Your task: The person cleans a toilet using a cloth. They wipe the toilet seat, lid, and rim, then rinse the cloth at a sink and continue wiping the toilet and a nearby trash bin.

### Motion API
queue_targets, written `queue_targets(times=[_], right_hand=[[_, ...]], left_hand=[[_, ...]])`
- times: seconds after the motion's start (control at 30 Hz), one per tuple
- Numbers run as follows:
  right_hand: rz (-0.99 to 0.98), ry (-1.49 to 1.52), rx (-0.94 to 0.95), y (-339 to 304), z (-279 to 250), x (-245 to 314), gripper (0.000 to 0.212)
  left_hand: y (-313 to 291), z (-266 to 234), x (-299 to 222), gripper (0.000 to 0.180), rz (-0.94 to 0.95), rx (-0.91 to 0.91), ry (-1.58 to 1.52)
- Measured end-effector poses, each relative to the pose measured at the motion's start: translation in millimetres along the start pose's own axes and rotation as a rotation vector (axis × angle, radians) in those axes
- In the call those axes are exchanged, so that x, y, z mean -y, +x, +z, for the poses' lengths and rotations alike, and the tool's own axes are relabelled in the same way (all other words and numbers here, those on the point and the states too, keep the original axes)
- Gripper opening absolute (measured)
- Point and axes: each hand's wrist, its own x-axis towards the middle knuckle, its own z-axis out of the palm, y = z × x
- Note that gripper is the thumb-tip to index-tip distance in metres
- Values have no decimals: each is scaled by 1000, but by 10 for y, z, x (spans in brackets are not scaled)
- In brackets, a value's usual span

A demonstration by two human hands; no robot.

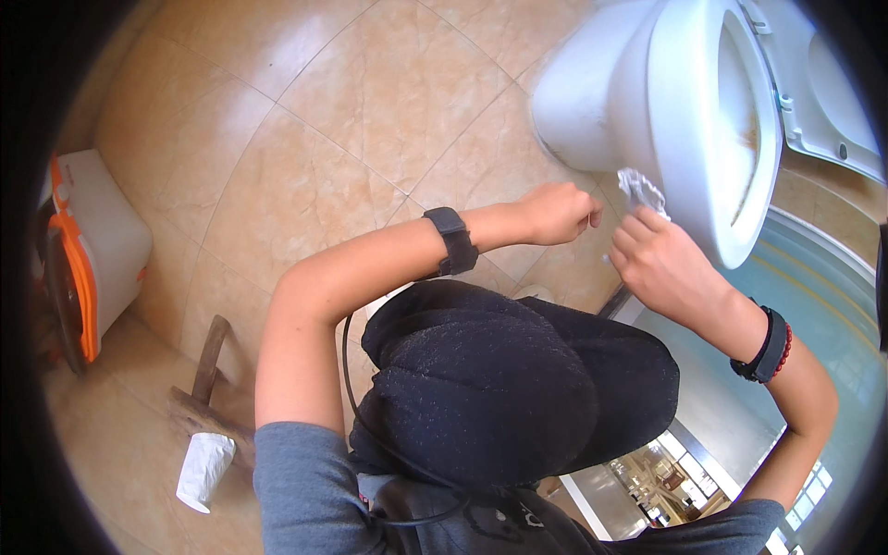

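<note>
A crumpled white paper wad (641, 190) is pressed against the outer underside of the white toilet bowl (647, 102), pinched in the fingertips of the right hand (659, 264). The left hand (558, 213) is curled into a loose fist, empty, just beside the wad and close under the bowl. Black bands sit on both wrists. A toilet paper roll (203, 470) lies on the tiled floor (305, 139), well apart.

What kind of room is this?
Most likely a bathroom. There is a white toilet with its lid up, a tiled floor, and a roll of white paper lying on the floor.
</note>
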Motion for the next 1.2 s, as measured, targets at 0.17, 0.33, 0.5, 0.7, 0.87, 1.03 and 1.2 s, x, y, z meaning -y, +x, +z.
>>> queue_targets(times=[0.17, 0.33, 0.5, 0.7, 0.87, 1.03, 1.2], right_hand=[[139, -49, -18, 86, 51, -308, 11], [179, -225, 61, -38, 183, -69, 35], [152, -141, 72, -369, 455, 196, 32], [545, 474, 370, -769, 1353, 354, 22], [859, 904, -289, -1090, 2509, 184, 35], [1120, 1037, -1056, -901, 3467, -236, 26], [1338, 1031, -1637, -912, 3889, -727, 16]], left_hand=[[-4, -125, -29, 13, 13, 49, 57], [21, -41, -136, 25, 62, 116, 22], [141, -129, -459, 38, 203, 266, 85], [377, 68, -539, 49, 188, 558, 90], [437, 430, -353, 48, 84, 741, 146], [564, 472, -227, 43, -93, 760, 281], [657, 759, -74, 33, -404, 694, 162]])
